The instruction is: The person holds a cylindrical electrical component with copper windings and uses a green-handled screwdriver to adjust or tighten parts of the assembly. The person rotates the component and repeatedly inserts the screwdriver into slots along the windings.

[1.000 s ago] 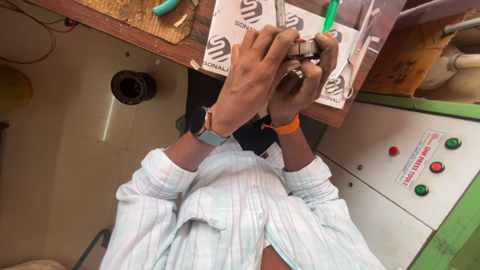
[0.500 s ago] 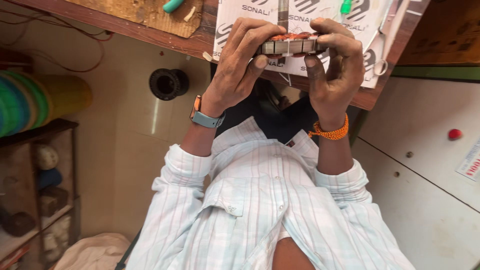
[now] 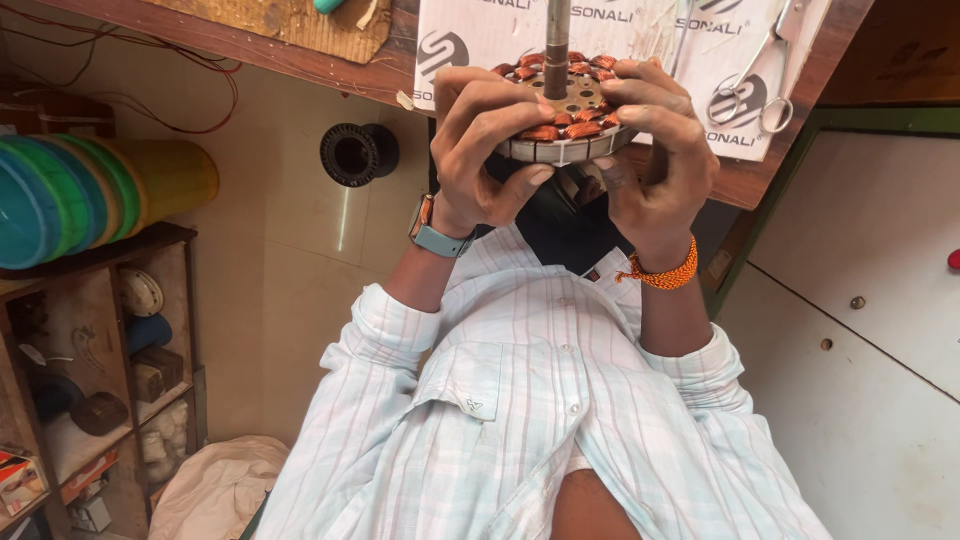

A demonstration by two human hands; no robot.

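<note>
Copper-wound coils ring a round motor stator [image 3: 566, 110], held just above the edge of the wooden counter [image 3: 300, 55] with its steel shaft [image 3: 556, 45] pointing up. The left hand [image 3: 485, 150] and right hand [image 3: 655, 150] clamp it from both sides, fingers curled over the rim. A slip could drop it to the tiled floor [image 3: 300, 230]; pressing fingertips might nick the windings. Scissors [image 3: 760, 75] lie just beside it.

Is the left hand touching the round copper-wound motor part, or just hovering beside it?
Touching. The head view shows the left hand with fingers curled over the wound stator's rim and thumb under its edge.
</note>
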